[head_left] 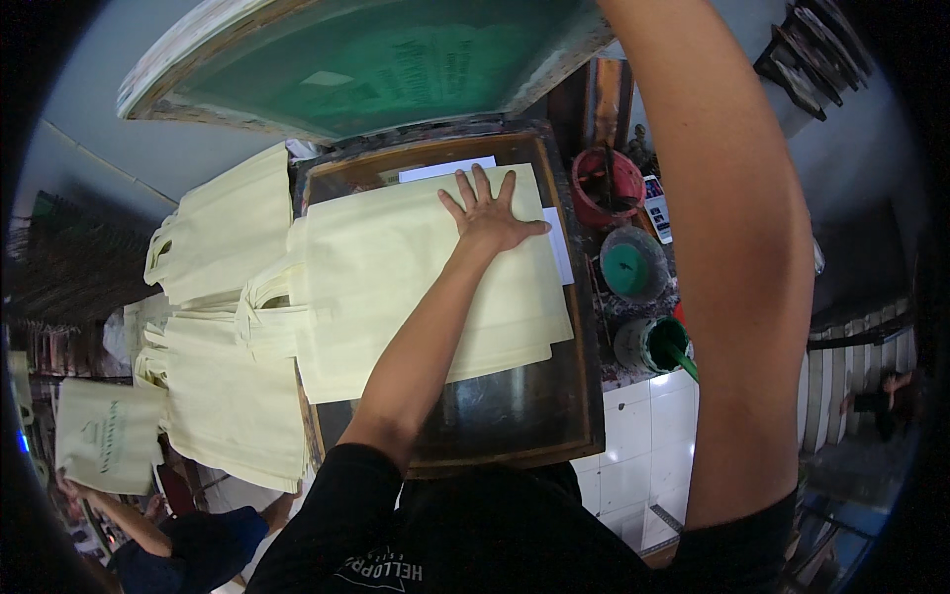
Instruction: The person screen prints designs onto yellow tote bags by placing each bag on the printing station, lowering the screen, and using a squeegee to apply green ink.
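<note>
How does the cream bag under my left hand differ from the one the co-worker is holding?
The bag under your left hand lies flat over a wood-edged board, while the co-worker's bag is held up in a hand. Your bag's visible side looks blank; the co-worker's bag shows dark green print. Both are cream.

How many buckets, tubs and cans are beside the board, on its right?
3 that I can see: a red bucket farthest away, a grey tub holding green in the middle, and a whitish can nearest. The right arm may hide more.
</note>
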{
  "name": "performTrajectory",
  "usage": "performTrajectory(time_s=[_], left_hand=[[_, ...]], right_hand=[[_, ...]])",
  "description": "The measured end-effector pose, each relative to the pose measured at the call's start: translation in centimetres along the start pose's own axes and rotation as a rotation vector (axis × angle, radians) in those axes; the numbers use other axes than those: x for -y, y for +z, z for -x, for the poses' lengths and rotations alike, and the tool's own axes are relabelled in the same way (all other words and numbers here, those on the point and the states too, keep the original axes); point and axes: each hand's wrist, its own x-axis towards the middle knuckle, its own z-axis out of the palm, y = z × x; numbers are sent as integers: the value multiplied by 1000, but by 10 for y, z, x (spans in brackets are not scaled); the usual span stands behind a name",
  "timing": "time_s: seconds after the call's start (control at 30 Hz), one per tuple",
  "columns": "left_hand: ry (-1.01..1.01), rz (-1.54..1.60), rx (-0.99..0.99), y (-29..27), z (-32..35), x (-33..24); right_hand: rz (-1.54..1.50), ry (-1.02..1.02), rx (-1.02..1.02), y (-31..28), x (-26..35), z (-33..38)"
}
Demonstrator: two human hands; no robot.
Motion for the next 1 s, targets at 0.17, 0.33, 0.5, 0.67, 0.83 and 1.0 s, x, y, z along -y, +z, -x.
performTrajectory(time_s=[0.17,0.33,0.5,0.67,0.83,1.0], left_hand=[[4,-7,16,-8,-3,0],[282,686,-372,-36,58,34],[438,1497,-480,-52,211,87],[20,1594,-105,28,302,119],[-146,1644,11,86,301,134],[-163,1675,33,93,303,136]], right_hand=[[-63,61,73,-15,14,11],[-159,360,368,-33,64,37],[-74,77,9,0,77,163],[-372,202,259,23,113,266],[-428,164,478,55,128,321],[-365,75,471,89,125,319]])
